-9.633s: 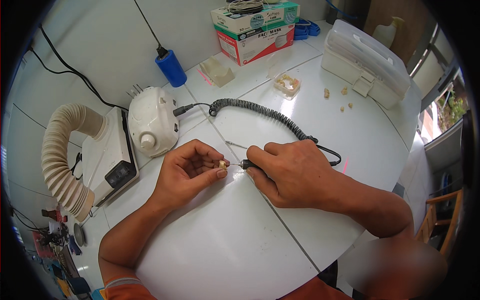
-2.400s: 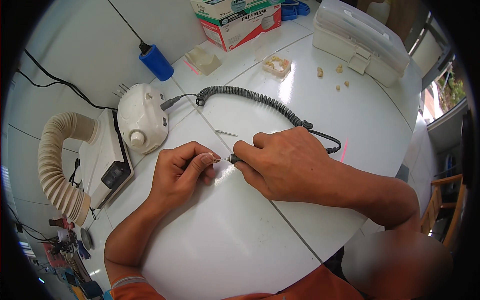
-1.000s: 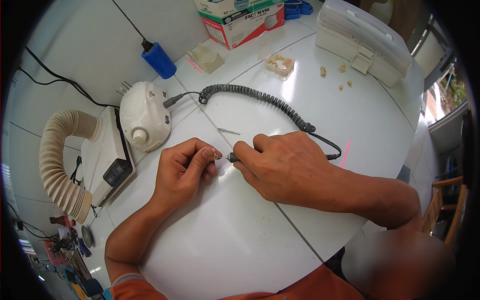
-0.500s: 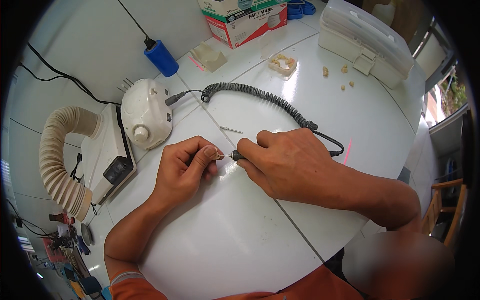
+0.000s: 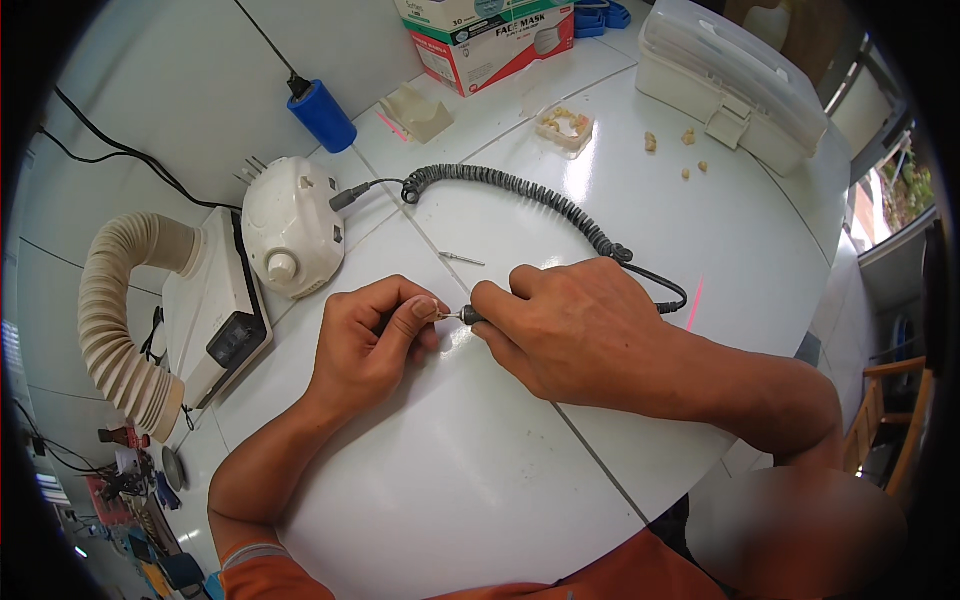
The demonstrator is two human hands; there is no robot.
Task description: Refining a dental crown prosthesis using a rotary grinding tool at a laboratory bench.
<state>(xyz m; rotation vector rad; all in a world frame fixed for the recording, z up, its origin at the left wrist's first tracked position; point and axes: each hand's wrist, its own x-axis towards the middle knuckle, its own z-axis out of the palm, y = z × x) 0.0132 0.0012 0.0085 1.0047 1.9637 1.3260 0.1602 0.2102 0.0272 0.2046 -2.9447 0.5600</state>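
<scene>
My left hand (image 5: 370, 345) pinches a small pale piece (image 5: 437, 308) between thumb and finger, its details partly hidden by the fingertips. My right hand (image 5: 575, 330) grips a dark rotary handpiece (image 5: 472, 315), whose thin metal bit meets that piece. Just beyond my fingers a loose metal bit (image 5: 462, 258) lies on the white tiled table (image 5: 450, 480). A coiled dark cord (image 5: 510, 188) runs from the handpiece to a white control unit (image 5: 295, 225). Several pale small pieces (image 5: 688, 137) lie at the back right, beside a small plastic box (image 5: 565, 130) holding similar pieces.
On the left stand a flat white machine (image 5: 215, 320) and a ribbed hose (image 5: 110, 320). At the back are a blue cylinder (image 5: 323, 115), a beige block (image 5: 418, 115), cardboard boxes (image 5: 485, 45) and a lidded plastic case (image 5: 715, 90). A wooden chair (image 5: 890, 370) is at the right.
Since the oldest frame, my left thumb has risen over the piece and both hands sit slightly farther from me. In the last second they have barely moved.
</scene>
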